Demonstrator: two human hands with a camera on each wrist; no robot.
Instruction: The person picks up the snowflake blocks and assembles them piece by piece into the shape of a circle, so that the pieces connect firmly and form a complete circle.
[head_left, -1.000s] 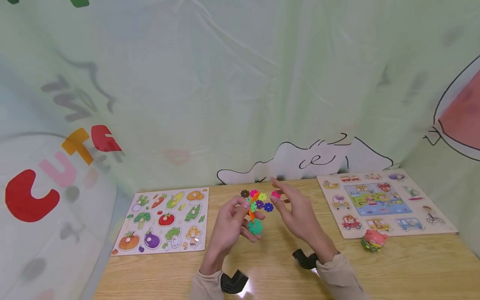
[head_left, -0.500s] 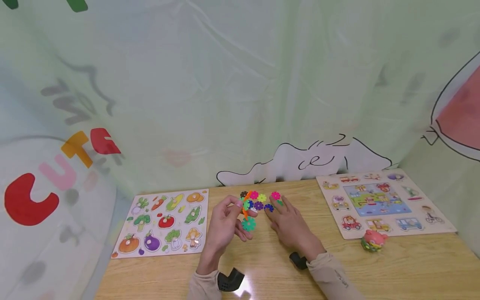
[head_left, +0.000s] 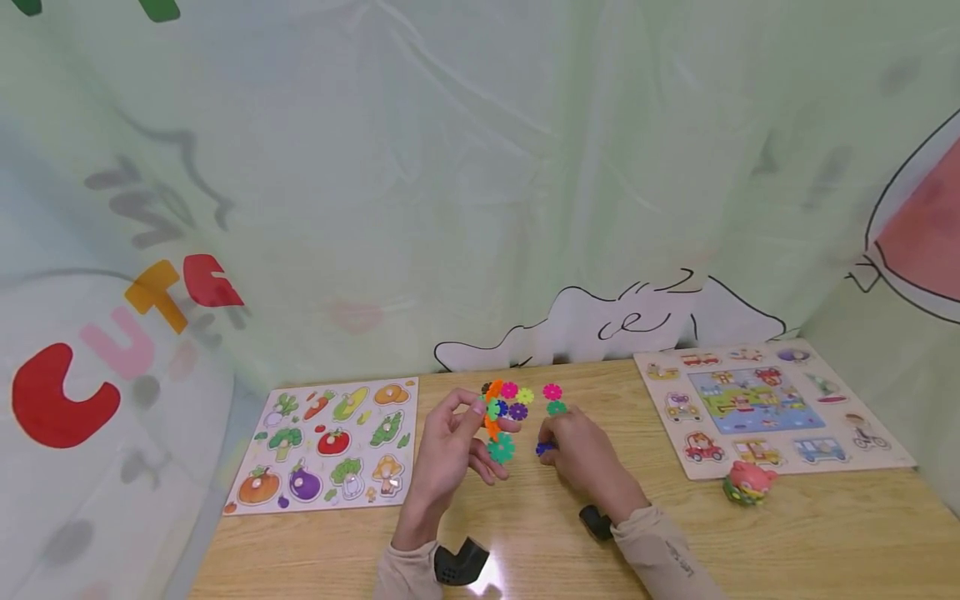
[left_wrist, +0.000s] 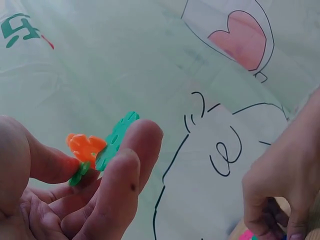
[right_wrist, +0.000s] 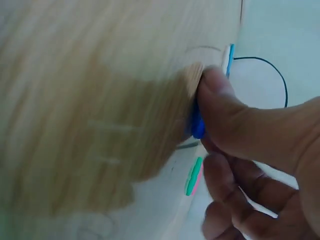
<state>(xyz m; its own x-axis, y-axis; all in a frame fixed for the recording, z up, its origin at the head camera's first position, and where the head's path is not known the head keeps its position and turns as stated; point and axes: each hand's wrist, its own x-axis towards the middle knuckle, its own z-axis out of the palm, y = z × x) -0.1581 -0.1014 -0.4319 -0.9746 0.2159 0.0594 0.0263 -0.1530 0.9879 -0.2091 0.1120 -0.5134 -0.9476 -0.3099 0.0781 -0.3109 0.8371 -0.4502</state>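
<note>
In the head view my left hand point(head_left: 450, 446) pinches a small chain of linked notched plastic discs, held up above the table. The chain has an orange disc point(left_wrist: 86, 146) joined to a green disc point(left_wrist: 117, 141), with another green piece point(left_wrist: 79, 174) by the thumb in the left wrist view. My right hand point(head_left: 585, 450) is down at the tabletop, thumb and fingers on a blue notched disc point(head_left: 544, 448). Seen from the right wrist, this blue disc point(right_wrist: 198, 122) stands edge-on against the thumb. The fingers partly cover it.
Loose discs lie beyond my hands: pink point(head_left: 552, 391), green point(head_left: 557, 407), yellow point(head_left: 525, 396), purple point(head_left: 517, 412) and others. A vegetable puzzle board point(head_left: 322, 442) lies left, a vehicle puzzle board point(head_left: 772, 408) right. A pink toy figure point(head_left: 748, 482) sits before the right board. A printed curtain point(head_left: 480, 183) hangs behind.
My right hand has come down from the air onto the table and drawn the blue disc nearer, away from the other discs. My left hand has shifted slightly left, still holding the linked discs.
</note>
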